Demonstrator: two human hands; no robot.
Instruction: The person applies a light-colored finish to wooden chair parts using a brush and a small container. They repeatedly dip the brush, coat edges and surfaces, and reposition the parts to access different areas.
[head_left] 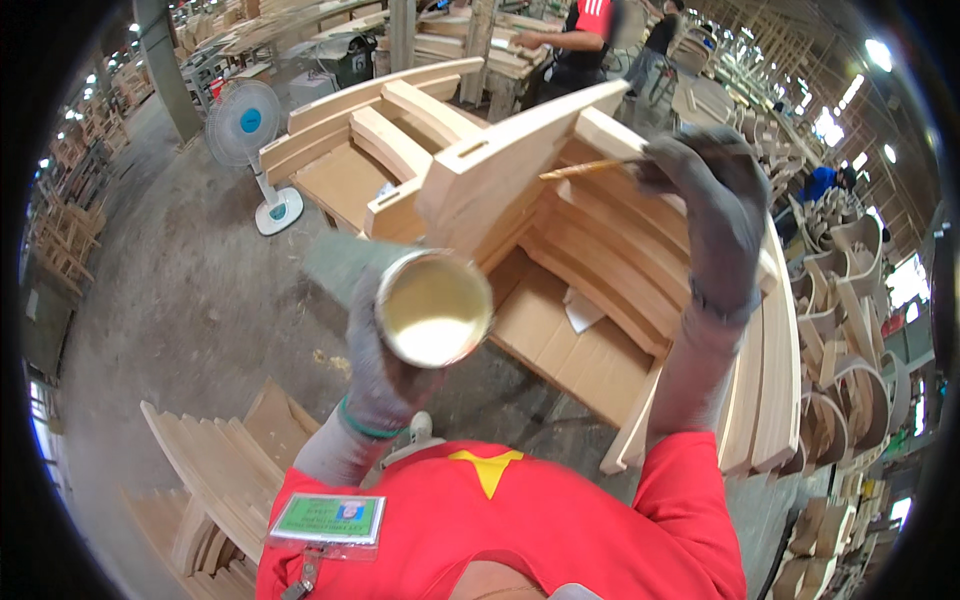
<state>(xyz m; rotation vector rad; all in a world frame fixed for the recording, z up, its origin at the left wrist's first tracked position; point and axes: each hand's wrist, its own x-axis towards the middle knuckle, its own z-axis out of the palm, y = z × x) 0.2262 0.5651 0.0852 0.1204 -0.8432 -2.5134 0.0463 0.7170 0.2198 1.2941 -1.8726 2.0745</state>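
Gloved in grey, my left hand point(378, 350) is closed round the side of a round can point(435, 308), whose mouth shows a pale cream liquid inside. My right hand point(715, 205), in a dark grey glove, is raised at the right and pinches a thin stick point(590, 170) with a yellowish-brown end pointing left; whether it is a brush I cannot tell. Below the stick stands a wooden panel point(480, 180) with a slot in its top edge. Several curved wooden slats point(600, 260) lie stacked beside it over brown cardboard point(570, 350).
A white standing fan point(245, 125) is at the far left, near a post point(165, 70). More curved wooden parts point(205, 470) lie at the lower left and a stack point(835, 330) fills the right. Another person point(590, 40) works at a bench at the back.
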